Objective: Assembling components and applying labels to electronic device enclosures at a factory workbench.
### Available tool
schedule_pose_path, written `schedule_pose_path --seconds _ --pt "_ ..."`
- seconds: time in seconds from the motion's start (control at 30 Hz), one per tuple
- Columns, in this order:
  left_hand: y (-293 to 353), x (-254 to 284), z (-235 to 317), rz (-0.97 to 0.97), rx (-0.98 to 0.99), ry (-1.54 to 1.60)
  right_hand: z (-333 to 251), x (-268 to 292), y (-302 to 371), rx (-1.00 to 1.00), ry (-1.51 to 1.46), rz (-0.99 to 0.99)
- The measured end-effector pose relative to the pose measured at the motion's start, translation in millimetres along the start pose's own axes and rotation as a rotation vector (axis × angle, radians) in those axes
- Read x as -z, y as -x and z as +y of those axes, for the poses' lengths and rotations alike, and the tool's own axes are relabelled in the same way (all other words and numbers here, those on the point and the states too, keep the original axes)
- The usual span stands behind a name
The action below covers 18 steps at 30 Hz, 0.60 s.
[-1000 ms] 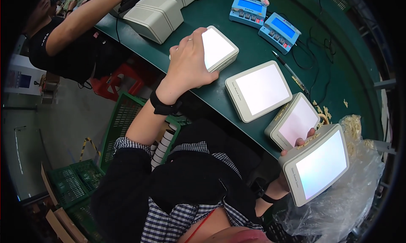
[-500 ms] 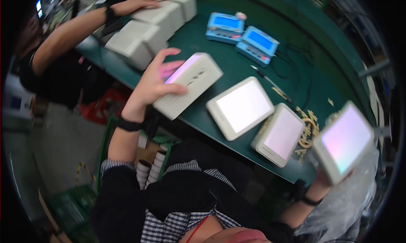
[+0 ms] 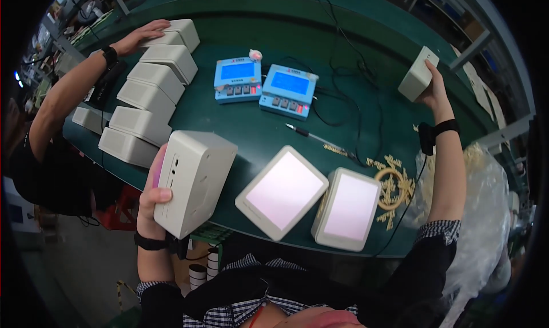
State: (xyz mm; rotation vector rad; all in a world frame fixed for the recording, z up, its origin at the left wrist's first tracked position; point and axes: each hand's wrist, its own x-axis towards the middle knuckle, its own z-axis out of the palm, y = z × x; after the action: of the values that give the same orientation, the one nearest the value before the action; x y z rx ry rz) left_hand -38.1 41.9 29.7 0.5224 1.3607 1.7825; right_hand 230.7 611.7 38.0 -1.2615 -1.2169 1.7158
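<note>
My left hand [image 3: 150, 207] is closed around a cream-white box-shaped device [image 3: 200, 179], tilted so its side with several ports faces me. A pinkish glow shows at the device's edge by my fingers. Out at the far right, my right hand [image 3: 437, 92] grips a second white device [image 3: 418, 75] above the table, its screen out of sight. Between my arms lie two similar devices on the table: a tilted one with a lit screen [image 3: 281, 192], and a thicker one [image 3: 347, 209], also glowing pale pink.
Two blue testers with screens [image 3: 238, 79] [image 3: 287, 91] stand behind, with black cables [image 3: 337, 122]. A pen [image 3: 314, 136] and a beige ring with loose bits [image 3: 390, 188] lie nearby. Another person's hand [image 3: 140, 36] rests on a row of white devices [image 3: 150, 88]. Clear plastic bag [image 3: 474, 214] at right.
My right hand has carried its device away toward the far right, and the lit screen no longer shows. The device in my left hand has turned more upright. The whole view has shifted.
</note>
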Motion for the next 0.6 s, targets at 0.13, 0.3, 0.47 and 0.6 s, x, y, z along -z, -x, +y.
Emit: schedule_pose_path --seconds 0.13,0.3,0.47,0.6 --pt "3 -5 3 0.128 -0.002 0.050 2 14 -96 -0.056 0.009 -0.009" --pt "9 9 -9 0.177 0.032 0.204 21 27 -181 0.001 0.049 0.150" --pt "-14 -15 -13 0.064 0.016 0.319 -18 28 -145 0.560 0.976 0.640" --pt "-13 -41 -8 -0.039 -0.072 0.400 -27 -91 89 1.046 0.765 -0.040"
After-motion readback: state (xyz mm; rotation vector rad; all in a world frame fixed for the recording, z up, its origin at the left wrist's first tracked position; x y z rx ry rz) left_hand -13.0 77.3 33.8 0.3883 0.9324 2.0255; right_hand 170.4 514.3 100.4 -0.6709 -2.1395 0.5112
